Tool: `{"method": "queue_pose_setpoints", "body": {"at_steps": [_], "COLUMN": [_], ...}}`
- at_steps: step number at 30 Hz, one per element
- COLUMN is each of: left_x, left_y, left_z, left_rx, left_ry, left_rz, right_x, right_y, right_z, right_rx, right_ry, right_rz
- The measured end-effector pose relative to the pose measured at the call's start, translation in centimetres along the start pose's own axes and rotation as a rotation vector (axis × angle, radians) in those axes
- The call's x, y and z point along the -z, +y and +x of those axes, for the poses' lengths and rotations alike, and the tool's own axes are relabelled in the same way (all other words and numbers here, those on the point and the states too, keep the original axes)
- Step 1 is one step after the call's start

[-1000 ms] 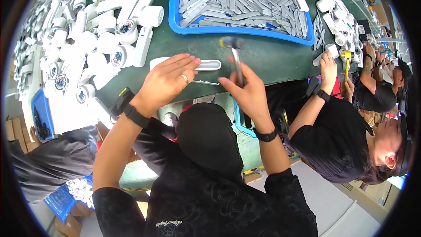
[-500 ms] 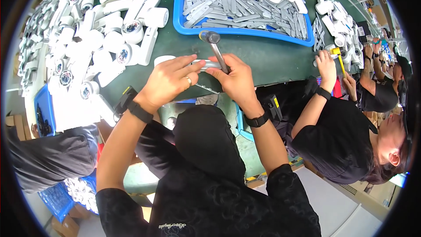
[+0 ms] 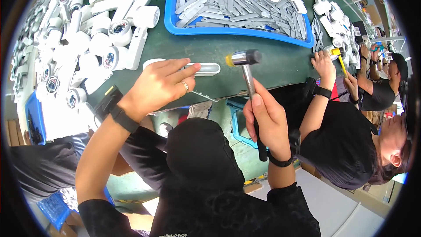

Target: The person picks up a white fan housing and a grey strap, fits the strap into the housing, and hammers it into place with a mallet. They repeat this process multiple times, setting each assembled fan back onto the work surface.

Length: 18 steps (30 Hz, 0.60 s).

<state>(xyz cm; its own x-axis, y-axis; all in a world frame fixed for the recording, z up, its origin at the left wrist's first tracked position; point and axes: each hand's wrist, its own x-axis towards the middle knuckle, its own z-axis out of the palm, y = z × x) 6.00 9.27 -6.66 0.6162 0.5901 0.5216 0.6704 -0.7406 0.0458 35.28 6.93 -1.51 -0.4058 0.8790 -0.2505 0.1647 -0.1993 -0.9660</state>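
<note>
A mallet (image 3: 248,77) with a metal shaft, one yellow face and one black face is gripped in my right hand (image 3: 268,120), its head raised over the table edge. My left hand (image 3: 163,83) lies over a white plastic housing (image 3: 208,69) with a long rounded handle and holds it on the green table. The handle's end sticks out past my fingertips, and a bit of the round end shows behind my knuckles. The middle of the housing is hidden under my hand. A thin metal strip (image 3: 205,96) juts from the table edge below it.
A blue tray (image 3: 239,31) full of grey strips stands beyond my hands, with white housings on its far right. Many white round-headed housings (image 3: 116,30) are heaped at left. A co-worker at right holds a yellow-headed hammer (image 3: 340,59) near more housings.
My right hand has moved right and toward me, away from the housing, lifting the mallet clear of it. My left hand has stayed over the housing; the view has shifted slightly.
</note>
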Motion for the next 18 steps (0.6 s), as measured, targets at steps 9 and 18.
{"method": "queue_pose_setpoints", "body": {"at_steps": [9,18], "left_x": [-0.2,-0.2], "left_y": [-0.1,-0.3], "left_z": [0.5,-0.2], "left_rx": [-0.01,-0.002], "left_ry": [0.044,0.073], "left_rz": [-0.03,-0.055], "right_x": [-1.0,-1.5], "right_y": [0.3,1.7], "right_z": [0.3,4.1], "right_rx": [0.159,0.298], "right_ry": [0.066,0.129], "right_rz": [-0.262,-0.318]}}
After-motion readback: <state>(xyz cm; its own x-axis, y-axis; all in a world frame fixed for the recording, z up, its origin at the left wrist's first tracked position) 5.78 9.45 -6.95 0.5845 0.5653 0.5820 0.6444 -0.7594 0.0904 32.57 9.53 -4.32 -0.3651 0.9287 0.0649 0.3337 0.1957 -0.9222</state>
